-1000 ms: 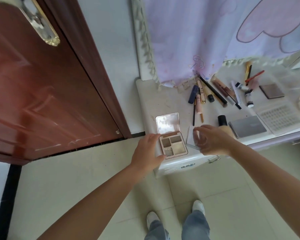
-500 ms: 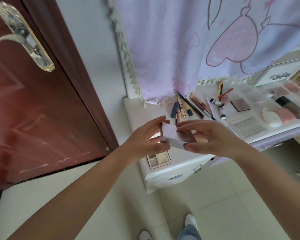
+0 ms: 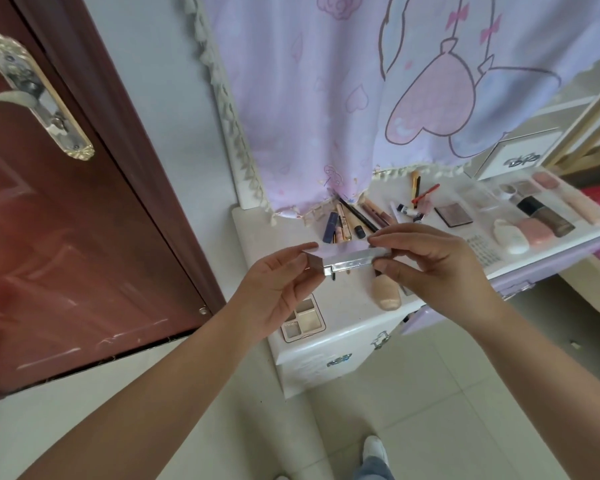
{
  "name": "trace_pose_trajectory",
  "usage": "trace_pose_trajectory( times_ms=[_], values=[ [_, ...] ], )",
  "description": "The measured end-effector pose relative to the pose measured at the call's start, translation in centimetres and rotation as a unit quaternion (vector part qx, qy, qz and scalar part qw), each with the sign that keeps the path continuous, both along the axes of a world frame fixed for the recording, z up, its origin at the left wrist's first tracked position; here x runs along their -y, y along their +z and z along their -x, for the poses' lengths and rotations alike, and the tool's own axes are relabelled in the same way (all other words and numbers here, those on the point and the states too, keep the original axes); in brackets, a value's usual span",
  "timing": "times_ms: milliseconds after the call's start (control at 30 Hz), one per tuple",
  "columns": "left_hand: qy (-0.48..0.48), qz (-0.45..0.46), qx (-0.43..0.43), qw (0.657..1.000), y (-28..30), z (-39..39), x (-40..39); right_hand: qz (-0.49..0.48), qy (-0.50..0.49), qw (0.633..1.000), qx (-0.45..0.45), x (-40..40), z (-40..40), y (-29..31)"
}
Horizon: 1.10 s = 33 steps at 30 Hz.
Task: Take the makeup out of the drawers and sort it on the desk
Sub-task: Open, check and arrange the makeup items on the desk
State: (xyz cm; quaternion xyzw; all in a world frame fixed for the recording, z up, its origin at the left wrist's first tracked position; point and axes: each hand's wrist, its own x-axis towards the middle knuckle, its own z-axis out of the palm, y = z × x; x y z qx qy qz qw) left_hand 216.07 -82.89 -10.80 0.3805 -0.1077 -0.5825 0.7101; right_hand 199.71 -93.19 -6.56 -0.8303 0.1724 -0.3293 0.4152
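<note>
Both hands hold a flat silver compact (image 3: 347,258) level above the white desk (image 3: 257,233). My left hand (image 3: 274,289) pinches its left end, and my right hand (image 3: 426,261) pinches its right end between thumb and fingers. Below my left hand an open eyeshadow palette (image 3: 303,322) lies at the desk's front edge. A beige foundation tube (image 3: 386,295) lies under the compact. Pencils and tubes (image 3: 347,220) are grouped near the cloth. A dark square palette (image 3: 452,215) lies further right.
A lilac printed cloth (image 3: 361,98) hangs over the back of the desk. An open drawer (image 3: 548,216) at right holds bottles and pink cases. The brown door (image 3: 49,209) stands at left. White desk drawers (image 3: 340,360) sit below; tiled floor underfoot.
My right hand picked the silver compact off the desk and my left hand left the eyeshadow palette to take its other end. Both hands raised it; my view tilted up.
</note>
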Motion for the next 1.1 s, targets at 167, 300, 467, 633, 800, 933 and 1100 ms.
trace_pose_trajectory(
  times_ms=[167, 300, 467, 633, 800, 933, 1100],
  values=[
    [0.006, -0.012, 0.030, 0.999, 1.2, 0.8, 0.2, 0.019, -0.039, 0.999, 0.003, 0.0, 0.7, -0.4],
    [0.007, -0.008, 0.042, 0.999, 1.5, 1.1, 0.2, -0.065, -0.101, 0.992, 0.036, -0.4, 0.8, -1.1],
    [-0.006, -0.016, 0.084, 0.996, 1.6, 1.7, 0.3, -0.255, -0.147, 0.955, 0.047, -1.6, -0.1, -2.5],
    [-0.072, -0.063, 0.125, 0.988, 1.8, 1.6, 0.1, -0.336, -0.137, 0.932, 0.012, -1.3, -0.8, -2.8],
    [-0.111, -0.102, 0.125, 0.981, 2.1, 0.7, -0.3, -0.320, -0.101, 0.937, -0.092, -0.7, -1.6, -1.7],
    [-0.027, -0.093, 0.086, 0.992, 1.8, 0.6, -0.2, -0.292, -0.129, 0.939, -0.125, -1.2, -2.4, -1.1],
    [-0.087, -0.083, 0.263, 0.957, 1.1, -0.2, -1.2, -0.449, -0.110, 0.887, -0.015, -0.8, -2.6, -0.8]
  ],
)
